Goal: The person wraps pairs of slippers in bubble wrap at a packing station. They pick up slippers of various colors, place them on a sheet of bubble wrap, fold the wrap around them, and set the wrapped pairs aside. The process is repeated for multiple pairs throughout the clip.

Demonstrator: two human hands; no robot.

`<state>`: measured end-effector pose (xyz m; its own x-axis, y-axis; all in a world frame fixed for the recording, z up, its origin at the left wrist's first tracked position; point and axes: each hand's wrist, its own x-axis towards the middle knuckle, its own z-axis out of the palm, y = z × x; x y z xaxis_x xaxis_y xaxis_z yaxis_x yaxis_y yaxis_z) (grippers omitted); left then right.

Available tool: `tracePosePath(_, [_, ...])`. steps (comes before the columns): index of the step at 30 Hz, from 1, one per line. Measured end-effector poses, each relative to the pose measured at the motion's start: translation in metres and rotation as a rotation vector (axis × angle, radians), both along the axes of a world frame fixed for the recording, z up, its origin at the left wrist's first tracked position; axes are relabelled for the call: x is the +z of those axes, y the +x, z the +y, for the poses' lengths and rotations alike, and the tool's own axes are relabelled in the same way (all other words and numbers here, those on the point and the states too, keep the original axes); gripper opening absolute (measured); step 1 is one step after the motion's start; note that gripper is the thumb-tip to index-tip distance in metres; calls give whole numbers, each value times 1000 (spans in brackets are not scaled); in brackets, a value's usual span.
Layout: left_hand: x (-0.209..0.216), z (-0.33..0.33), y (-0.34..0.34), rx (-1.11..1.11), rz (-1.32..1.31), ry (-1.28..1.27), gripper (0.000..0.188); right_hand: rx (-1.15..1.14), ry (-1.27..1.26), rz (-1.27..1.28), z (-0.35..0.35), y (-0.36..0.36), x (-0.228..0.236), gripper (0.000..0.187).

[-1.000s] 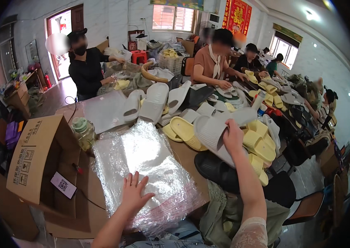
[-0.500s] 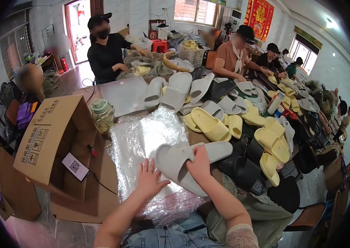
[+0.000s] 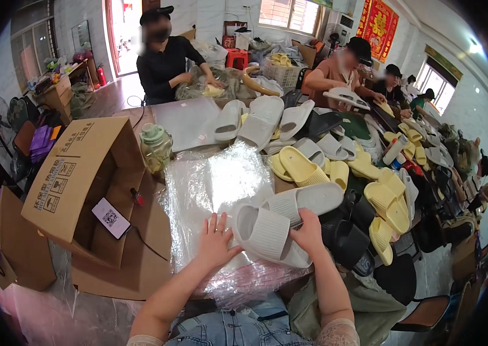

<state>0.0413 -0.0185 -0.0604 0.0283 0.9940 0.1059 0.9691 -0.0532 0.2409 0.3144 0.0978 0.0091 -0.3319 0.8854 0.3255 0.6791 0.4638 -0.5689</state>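
A pair of light grey ribbed slippers [image 3: 264, 232] lies partly overlapped over the front right of a stack of clear plastic bags [image 3: 198, 179]. My right hand [image 3: 308, 233] grips the pair at its right side, thumb toward the strap and the other fingers partly hidden beneath the soles. My left hand [image 3: 216, 245] rests flat on the shiny plastic with its fingers spread and holds nothing. Its thumb is close to the toe of the nearer slipper. A ring shows on one finger.
An open cardboard box [image 3: 77, 179] stands left, with a phone-like card [image 3: 110, 218] on it and a green-lidded jar [image 3: 155, 147] beside it. Grey, yellow slippers [image 3: 304, 167] and black slippers [image 3: 347, 242] pile up right. Co-workers [image 3: 166, 57] stand across the table.
My right hand has shifted from the top of the slippers to their right edge, and the pair is turned slightly. Across the table, a co-worker has lifted a grey slipper. My left hand stays flat.
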Motion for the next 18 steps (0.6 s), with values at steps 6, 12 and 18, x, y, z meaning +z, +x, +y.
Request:
tracePosePath(6, [2, 1, -2, -35, 80, 36, 68, 59, -229, 489, -38, -24, 21, 41])
tracePosePath(12, [-22, 5, -7, -30, 121, 47, 65, -43, -644, 679, -21, -41, -16, 44])
tracePosePath(18, [-6, 3, -4, -35, 77, 26, 64, 75, -610, 343, 4, -24, -8, 34])
